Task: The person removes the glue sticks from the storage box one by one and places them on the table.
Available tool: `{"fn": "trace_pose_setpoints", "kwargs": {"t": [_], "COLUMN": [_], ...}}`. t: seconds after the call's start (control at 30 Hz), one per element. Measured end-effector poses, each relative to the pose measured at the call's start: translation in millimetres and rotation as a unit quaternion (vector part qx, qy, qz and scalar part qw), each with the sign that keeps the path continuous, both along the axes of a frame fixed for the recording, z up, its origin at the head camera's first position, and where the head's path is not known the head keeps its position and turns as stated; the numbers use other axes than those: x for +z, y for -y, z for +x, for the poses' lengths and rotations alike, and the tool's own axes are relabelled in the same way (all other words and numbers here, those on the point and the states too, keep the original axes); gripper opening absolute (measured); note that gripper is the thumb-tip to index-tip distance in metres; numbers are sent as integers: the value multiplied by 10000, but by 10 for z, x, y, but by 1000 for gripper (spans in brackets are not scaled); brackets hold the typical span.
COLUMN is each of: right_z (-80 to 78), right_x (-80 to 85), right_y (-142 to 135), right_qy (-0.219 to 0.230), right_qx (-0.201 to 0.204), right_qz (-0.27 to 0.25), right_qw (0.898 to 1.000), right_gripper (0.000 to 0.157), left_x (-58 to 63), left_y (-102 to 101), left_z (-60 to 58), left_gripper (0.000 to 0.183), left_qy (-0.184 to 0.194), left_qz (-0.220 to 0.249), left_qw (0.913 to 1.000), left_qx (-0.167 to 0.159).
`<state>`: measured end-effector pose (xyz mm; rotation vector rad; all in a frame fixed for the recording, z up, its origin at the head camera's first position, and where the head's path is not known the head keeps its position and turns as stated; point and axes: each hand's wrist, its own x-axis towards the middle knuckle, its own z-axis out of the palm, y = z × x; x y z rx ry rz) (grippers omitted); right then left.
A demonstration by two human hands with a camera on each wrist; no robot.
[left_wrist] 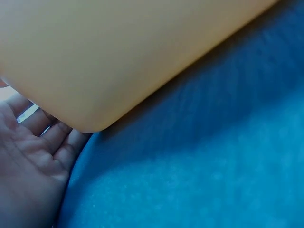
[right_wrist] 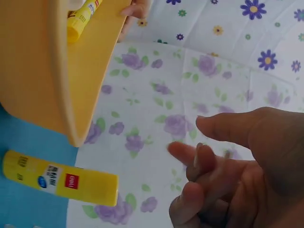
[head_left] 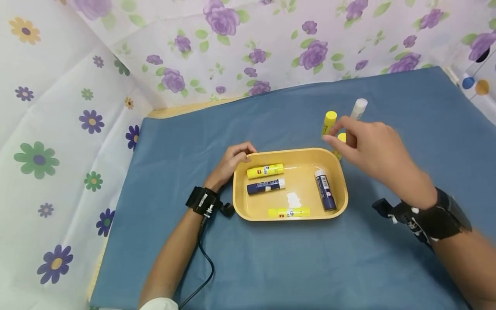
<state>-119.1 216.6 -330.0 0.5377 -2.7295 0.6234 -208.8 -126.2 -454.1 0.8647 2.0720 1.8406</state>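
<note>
A yellow tray (head_left: 300, 165) holds two yellow glue sticks, one at the back left (head_left: 265, 171) and one along the front wall (head_left: 288, 212). Two dark blue, white-capped glue sticks also lie in it, one at left (head_left: 266, 186) and one at right (head_left: 325, 190). My left hand (head_left: 228, 165) grips the tray's back left corner, thumb over the rim and fingers outside. Above the table behind the tray's right end, my right hand (head_left: 376, 146) is empty, with thumb and forefinger apart. Near its fingertips stand two yellow glue sticks, one farther back (head_left: 329, 122) and one partly hidden (head_left: 341, 137).
A white glue stick (head_left: 358, 108) stands behind my right hand, its lower part hidden. Blue cloth (head_left: 178, 155) covers the table, and flowered sheets (head_left: 255, 47) hang at the back and left. A black cable (head_left: 211, 262) runs from the left wrist strap.
</note>
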Motion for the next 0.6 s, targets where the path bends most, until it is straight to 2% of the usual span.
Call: {"fn": "trace_pose_setpoints", "kwargs": {"t": [0.13,0.3,0.37,0.43,0.53,0.6], "right_z": [76,177,191,186,147,102], "right_x": [-93,-325,-438,-556,-727,-824], "right_y": [-54,-57,-17,26,77,104], "right_qy": [1085,2483,2699,2726,2694,2704], "right_qx": [56,336,364,395,590,723], "right_qz": [247,207,132,-62,-785,-1311], "right_qw": [9938,9679,9621,9613,9580,9510], "right_gripper": [46,75,83,85,77,69], "left_x": [-10,0,-5,-11,-21,-23], "left_y": [13,26,43,65,108,143], "left_z": [2,-2,6,9,1,-9], "left_gripper": [26,27,27,27,27,26], "left_qy": [-29,-56,-42,-17,97,178], "left_qz": [8,9,21,64,219,356], "left_qw": [10000,10000,10000,10000,9996,9988], "left_qx": [-5,-37,-50,-15,142,292]}}
